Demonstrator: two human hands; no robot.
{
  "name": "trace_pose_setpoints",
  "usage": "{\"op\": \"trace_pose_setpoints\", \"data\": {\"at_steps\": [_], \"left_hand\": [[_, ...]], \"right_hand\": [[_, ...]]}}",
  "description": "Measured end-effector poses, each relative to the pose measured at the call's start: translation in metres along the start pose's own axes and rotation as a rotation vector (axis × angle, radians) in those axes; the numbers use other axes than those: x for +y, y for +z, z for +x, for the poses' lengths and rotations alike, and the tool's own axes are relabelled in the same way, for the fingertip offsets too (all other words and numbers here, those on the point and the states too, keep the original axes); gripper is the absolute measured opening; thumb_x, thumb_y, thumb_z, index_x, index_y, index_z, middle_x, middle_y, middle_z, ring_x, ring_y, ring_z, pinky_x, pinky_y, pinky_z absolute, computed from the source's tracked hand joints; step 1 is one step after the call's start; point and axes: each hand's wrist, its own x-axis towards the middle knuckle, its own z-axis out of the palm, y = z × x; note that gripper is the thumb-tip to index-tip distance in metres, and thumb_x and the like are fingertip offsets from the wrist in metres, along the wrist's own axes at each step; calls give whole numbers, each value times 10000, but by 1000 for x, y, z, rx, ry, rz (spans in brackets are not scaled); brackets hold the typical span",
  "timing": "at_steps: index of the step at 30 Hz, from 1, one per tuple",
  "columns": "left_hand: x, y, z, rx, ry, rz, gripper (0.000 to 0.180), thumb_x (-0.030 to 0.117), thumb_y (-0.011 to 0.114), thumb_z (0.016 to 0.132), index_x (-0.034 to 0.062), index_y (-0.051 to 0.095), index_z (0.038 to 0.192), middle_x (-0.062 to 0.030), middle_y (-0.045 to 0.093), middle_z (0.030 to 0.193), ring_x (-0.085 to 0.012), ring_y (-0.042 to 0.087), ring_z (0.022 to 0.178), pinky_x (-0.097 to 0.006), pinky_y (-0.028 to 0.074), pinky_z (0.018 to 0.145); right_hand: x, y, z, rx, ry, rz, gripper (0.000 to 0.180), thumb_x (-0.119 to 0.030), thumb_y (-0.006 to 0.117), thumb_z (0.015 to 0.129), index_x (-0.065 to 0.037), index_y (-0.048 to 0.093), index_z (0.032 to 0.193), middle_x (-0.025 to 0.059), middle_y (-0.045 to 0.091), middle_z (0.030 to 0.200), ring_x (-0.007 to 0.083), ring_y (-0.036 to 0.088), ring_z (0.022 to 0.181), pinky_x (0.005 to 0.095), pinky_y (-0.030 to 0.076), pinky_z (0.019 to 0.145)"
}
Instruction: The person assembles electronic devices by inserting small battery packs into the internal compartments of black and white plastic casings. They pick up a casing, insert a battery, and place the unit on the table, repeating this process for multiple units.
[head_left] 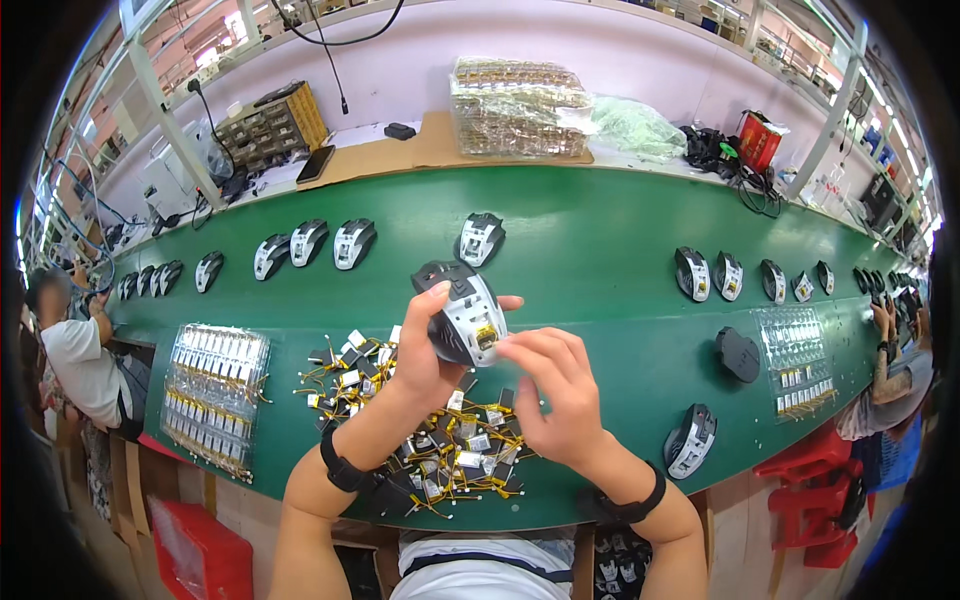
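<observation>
Green belt (600, 250): left hand (420, 355) holds mouse shell (462, 312) lengthwise away, right hand (555, 385) touching.

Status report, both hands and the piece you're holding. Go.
Left hand gripping open mouse shell above green belt. Right hand fingertips at its gold part. Wired battery pile below; nothing blocking.

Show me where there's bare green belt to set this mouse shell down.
Bare green belt lies beyond the hands, between the lone black-and-white mouse shell and the right-hand row of shells. Crowded: the pile of small yellow-wired batteries under the wrists.
</observation>
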Motion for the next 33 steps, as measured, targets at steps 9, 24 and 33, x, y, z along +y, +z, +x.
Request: {"op": "trace_pose_setpoints", "data": {"at_steps": [9,24,33], "left_hand": [[-59,-33,122,59,-310,563,552,275,720,887,-25,462,1272,-147,655,1065,-219,691,922,-380,587,746],[-50,-76,212,572,-192,2096,866,598,727,746,-27,493,1298,-202,498,1363,-352,471,1274,-450,436,999],[4,-79,181,387,292,1374,702,529,753,747,-18,516,1117,-155,653,1016,-274,653,856,-381,537,756]], "right_hand": [[49,-15,-66,-496,314,59,243,-153,644,858,-48,644,1077,119,648,1013,327,605,940,409,499,842],[72,-12,-66,-532,559,214,201,-139,687,833,-15,694,991,107,680,874,192,659,732,320,522,662],[51,22,-20,-612,304,36,141,-138,689,805,-53,701,916,117,686,906,257,677,747,367,540,700]]}}
